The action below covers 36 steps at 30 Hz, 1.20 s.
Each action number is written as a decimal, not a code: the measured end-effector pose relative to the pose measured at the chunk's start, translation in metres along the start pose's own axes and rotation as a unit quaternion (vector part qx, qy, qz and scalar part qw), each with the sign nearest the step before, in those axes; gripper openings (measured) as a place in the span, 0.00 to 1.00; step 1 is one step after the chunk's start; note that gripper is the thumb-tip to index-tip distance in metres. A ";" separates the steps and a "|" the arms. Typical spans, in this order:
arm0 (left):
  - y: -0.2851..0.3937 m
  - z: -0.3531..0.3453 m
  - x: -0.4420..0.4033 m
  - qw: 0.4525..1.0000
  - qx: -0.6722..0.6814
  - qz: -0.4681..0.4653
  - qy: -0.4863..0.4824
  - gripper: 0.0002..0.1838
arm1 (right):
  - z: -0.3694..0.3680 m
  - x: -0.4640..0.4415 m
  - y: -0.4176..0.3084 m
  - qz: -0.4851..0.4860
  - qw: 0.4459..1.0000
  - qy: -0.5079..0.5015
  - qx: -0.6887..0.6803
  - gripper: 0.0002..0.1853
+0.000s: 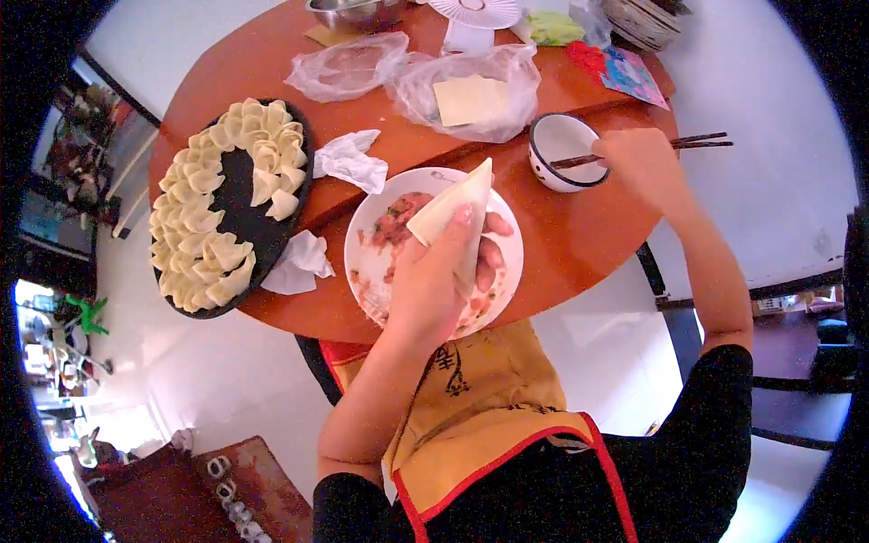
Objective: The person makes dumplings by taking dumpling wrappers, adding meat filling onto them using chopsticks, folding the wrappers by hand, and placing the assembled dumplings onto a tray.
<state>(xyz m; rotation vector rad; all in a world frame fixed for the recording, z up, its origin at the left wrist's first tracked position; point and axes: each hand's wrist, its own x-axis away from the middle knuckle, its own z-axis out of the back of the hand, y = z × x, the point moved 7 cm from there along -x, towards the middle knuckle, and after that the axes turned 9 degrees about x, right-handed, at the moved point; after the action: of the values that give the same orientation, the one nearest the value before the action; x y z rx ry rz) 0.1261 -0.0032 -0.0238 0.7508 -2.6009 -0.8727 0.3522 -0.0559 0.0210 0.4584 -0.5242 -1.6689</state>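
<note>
My left hand is closed around a pale, square-cornered dough wrapper, and I cannot tell if it is one sheet or several. It hovers over a white plate, which carries pink minced meat filling with green bits. Off to the right, my right hand grips a pair of dark chopsticks. Their tips reach into a white bowl with a black rim; its contents are hard to make out. Folded wontons cover much of a round black tray on the left.
Crumpled tissues lie between tray and plate. Behind the plate, a plastic bag holds more square wrappers. A metal bowl, a white ribbed stand and a colourful packet sit toward the table's far side.
</note>
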 end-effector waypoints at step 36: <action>0.069 0.001 0.014 0.952 0.162 -0.260 0.012 0.18 | 0.139 -0.015 -0.137 0.027 0.808 0.125 -0.575 0.11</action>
<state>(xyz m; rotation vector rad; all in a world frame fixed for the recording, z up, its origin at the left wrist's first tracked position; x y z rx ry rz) 0.0881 0.0362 0.0201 1.5740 -2.5889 -0.5481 0.1642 -0.0112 0.0556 -0.2485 0.6887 -1.5281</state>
